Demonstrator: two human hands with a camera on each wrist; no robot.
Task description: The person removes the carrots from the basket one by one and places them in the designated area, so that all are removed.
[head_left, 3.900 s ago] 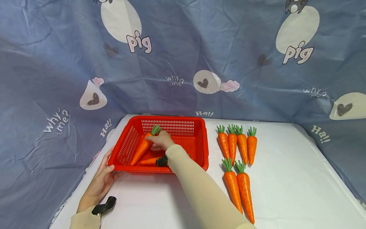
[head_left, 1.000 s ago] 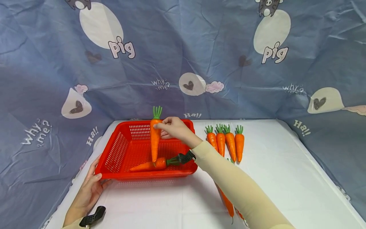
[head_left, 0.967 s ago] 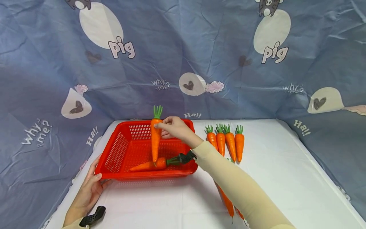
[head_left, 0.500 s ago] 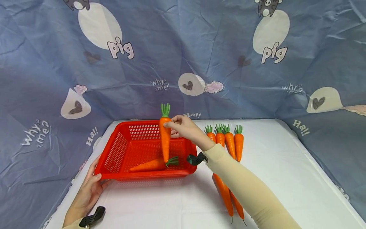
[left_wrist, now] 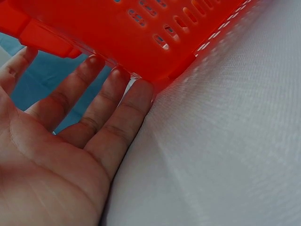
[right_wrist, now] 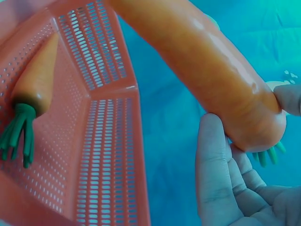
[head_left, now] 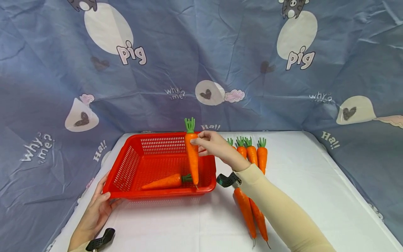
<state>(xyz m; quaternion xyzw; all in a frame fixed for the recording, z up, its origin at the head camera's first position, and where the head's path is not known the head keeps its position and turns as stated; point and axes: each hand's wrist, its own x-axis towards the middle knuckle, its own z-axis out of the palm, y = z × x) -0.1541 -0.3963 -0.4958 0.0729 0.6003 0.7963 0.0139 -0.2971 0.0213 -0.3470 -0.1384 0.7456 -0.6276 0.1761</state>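
Note:
An orange carrot [head_left: 192, 157] with green stalks hangs upright over the right end of a red plastic basket [head_left: 176, 193]. My right hand [head_left: 217, 145] pinches it near its top, thumb in front and fingers behind. The right wrist view shows this carrot [right_wrist: 202, 61] between thumb and fingertips, outside the basket's wall [right_wrist: 106, 155]. At the basket's near left corner, my left hand [head_left: 96, 213] holds the rim, thumb on top and fingers under it. In the left wrist view those fingers [left_wrist: 117, 127] meet the outer wall. A second carrot [head_left: 165, 182] lies inside on the basket floor.
Right of the basket, a row of several carrots [head_left: 262, 157] lies on the white cloth [head_left: 315, 196]. Two more carrots [head_left: 245, 211] lie nearer, partly behind the right sleeve [head_left: 283, 210]. A blue printed curtain [head_left: 252, 87] stands behind the table.
My right hand has lifted one carrot off the basket floor and moved it rightward, now over the basket's right end. The other carrot stays inside. My left hand keeps hold of the corner.

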